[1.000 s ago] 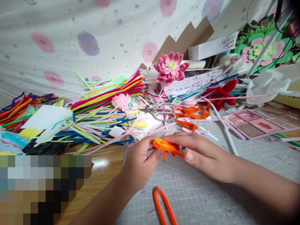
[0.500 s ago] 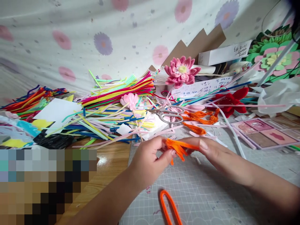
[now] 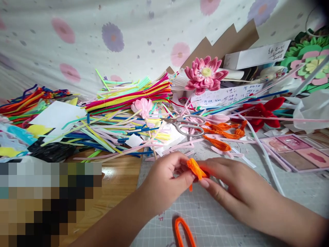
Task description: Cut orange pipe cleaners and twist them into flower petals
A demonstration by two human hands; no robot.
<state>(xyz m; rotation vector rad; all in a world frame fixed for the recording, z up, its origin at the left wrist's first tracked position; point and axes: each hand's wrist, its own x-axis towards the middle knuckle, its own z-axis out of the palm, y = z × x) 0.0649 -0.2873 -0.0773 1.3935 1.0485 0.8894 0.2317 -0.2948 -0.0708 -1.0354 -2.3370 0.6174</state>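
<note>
Between both hands, over the grey cutting mat [image 3: 164, 226], is a piece made of bent orange pipe cleaners [image 3: 195, 168]. My left hand [image 3: 171, 185] pinches it from the left between thumb and fingers. From the right, my right hand [image 3: 228, 181] presses its thumb and fingers on the same piece; part of it is hidden by the fingers. Closer to me a loose orange pipe cleaner [image 3: 183, 228], bent into a U, lies on the mat. Beyond the hands rest several folded orange petal shapes [image 3: 218, 142] and scissors [image 3: 191, 126] with grey handles.
Bundles of coloured pipe cleaners [image 3: 128, 97] pile up at the back and left. A pink flower [image 3: 205, 72], a red flower [image 3: 267, 111] and a white box [image 3: 257, 55] stand behind. An eyeshadow palette [image 3: 299, 154] lies at right. The wooden table [image 3: 118, 185] shows at left.
My right hand has closed in on the orange piece, its thumb now against it. The strands that stuck out are now folded together and mostly covered. The view has shifted slightly.
</note>
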